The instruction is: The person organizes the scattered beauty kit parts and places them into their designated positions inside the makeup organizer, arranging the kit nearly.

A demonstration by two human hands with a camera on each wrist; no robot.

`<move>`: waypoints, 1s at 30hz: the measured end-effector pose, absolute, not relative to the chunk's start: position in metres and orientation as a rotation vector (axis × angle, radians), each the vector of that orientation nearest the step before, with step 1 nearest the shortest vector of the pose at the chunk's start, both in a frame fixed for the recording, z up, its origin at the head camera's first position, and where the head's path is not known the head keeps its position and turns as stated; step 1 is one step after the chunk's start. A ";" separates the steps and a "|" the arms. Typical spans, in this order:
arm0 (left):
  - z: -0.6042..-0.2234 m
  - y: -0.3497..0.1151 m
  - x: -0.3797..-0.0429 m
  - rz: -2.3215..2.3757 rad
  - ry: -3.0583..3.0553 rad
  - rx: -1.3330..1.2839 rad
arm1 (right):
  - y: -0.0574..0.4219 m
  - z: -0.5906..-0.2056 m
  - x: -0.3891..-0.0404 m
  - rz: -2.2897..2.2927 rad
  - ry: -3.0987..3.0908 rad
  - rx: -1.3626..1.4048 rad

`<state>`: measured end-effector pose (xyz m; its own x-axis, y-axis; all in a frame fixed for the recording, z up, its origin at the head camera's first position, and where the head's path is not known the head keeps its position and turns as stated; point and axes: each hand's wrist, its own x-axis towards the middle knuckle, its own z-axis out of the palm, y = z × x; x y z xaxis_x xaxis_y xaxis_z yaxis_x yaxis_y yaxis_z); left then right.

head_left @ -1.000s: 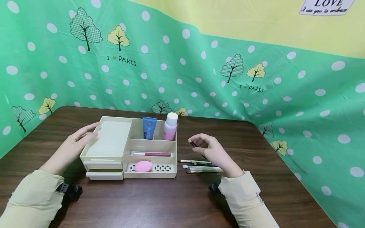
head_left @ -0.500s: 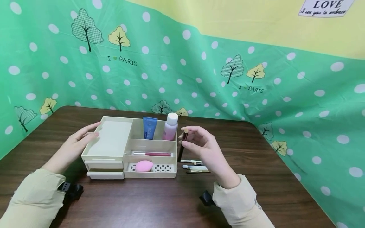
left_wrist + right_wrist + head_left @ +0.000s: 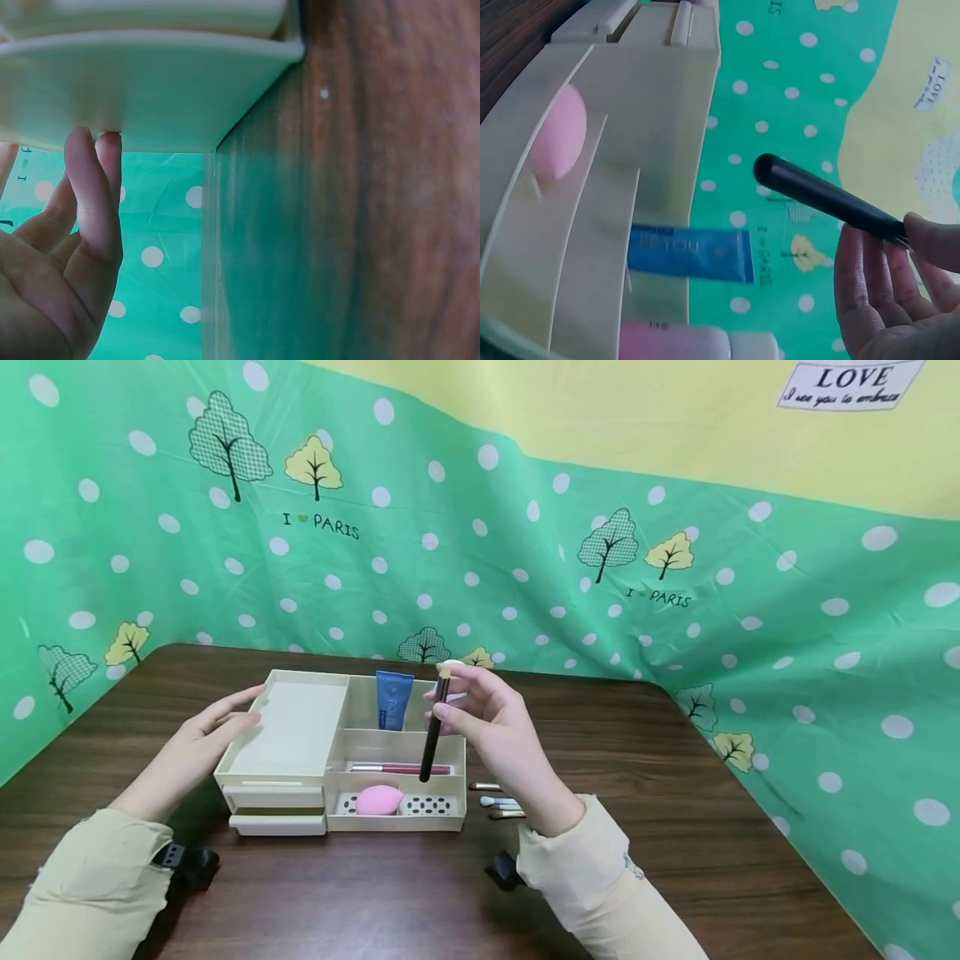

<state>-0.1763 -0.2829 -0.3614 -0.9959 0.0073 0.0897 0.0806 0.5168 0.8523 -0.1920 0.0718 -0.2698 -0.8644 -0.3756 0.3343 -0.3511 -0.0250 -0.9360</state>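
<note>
My right hand [image 3: 498, 722] pinches a makeup brush [image 3: 432, 731] with a black handle, its tan end up and the handle slanting down. The brush hangs over the right-hand compartments of a cream desktop organizer [image 3: 288, 722]. Fingers of my left hand [image 3: 202, 747] touch the organizer's left side wall, nearly straight in the left wrist view. In the back compartment stand a blue tube [image 3: 393, 700] and a pink bottle [image 3: 682, 341], which my right hand mostly covers in the head view. A dark pink stick [image 3: 401, 768] lies in the middle compartment, and a pink makeup sponge [image 3: 378, 800] in front.
Several more brushes [image 3: 498, 802] lie on the dark wooden table [image 3: 360, 893] right of the organizer, partly under my right wrist. A drawer [image 3: 277, 823] at the organizer's front left sticks out a little. A green dotted curtain [image 3: 480, 577] hangs behind the table.
My right hand has carried the brush leftward from beside the loose brushes to above the organizer, turning it more upright. My left hand has stayed against the organizer.
</note>
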 end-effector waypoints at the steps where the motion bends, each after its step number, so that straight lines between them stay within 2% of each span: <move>1: -0.362 -0.283 -0.176 -1.516 -2.664 -0.084 | 0.068 -0.269 -0.192 -2.090 2.174 -0.809; 30: -0.360 -0.282 -0.174 -1.514 -2.640 -0.089 | -0.026 -0.272 -0.225 -2.134 2.032 -0.673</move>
